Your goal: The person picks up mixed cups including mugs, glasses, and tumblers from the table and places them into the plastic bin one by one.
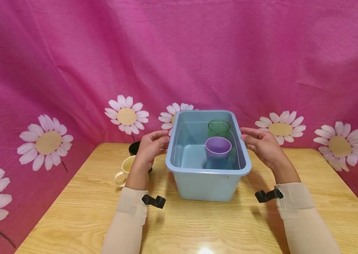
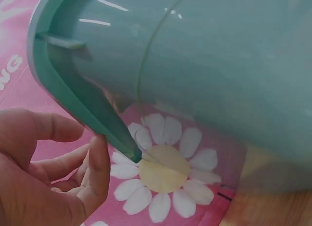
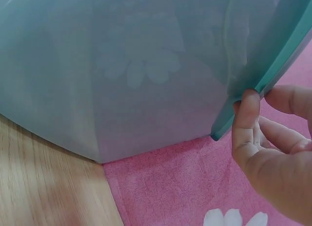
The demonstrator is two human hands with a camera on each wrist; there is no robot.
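Note:
A light blue plastic tub (image 1: 208, 185) stands in the middle of the wooden table, its open top facing up. My left hand (image 1: 150, 148) is at the tub's left rim, where the fingertips meet the edge in the left wrist view. On the opposite side my right hand (image 1: 262, 146) pinches the rim between thumb and fingers, as the right wrist view shows. Inside, along the right wall, are a green clear tumbler (image 1: 219, 127), a purple cup (image 1: 218, 146) and a blue cup (image 1: 218, 163), the last partly hidden by the front rim.
Left of the tub, a cream mug (image 1: 128, 164) stands partly behind my left wrist. A black item (image 1: 133, 147) behind it is mostly covered by my hand. A pink cloth with daisies (image 1: 210, 53) hangs behind the table (image 1: 179, 229).

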